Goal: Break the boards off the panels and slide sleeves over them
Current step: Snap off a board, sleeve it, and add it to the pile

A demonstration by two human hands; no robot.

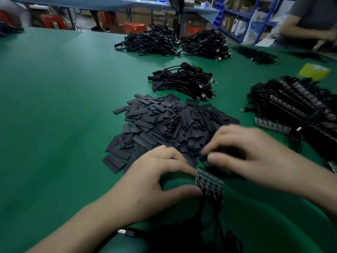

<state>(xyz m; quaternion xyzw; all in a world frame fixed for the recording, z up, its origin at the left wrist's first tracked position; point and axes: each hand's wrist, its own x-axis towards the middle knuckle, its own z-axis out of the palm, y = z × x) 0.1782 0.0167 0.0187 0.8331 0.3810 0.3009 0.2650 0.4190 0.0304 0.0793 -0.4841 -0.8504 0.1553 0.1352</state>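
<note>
We judge the work begun but far from ended. A bundle of sleeved cables (182,83) lies beyond the sleeve pile (164,123), while a big stack of panels (299,106) waits at the right. Our left hand (155,181) pinches 1 panel (209,187) between thumb and fingers, near the green table (54,106). Our right hand (255,152) curls over the near edge of the sleeve pile, but blur hides whether it grips anything. 2 cable heaps (151,41) and a yellow roll (313,71) lie farther off. It seems nothing blocks us.
</note>
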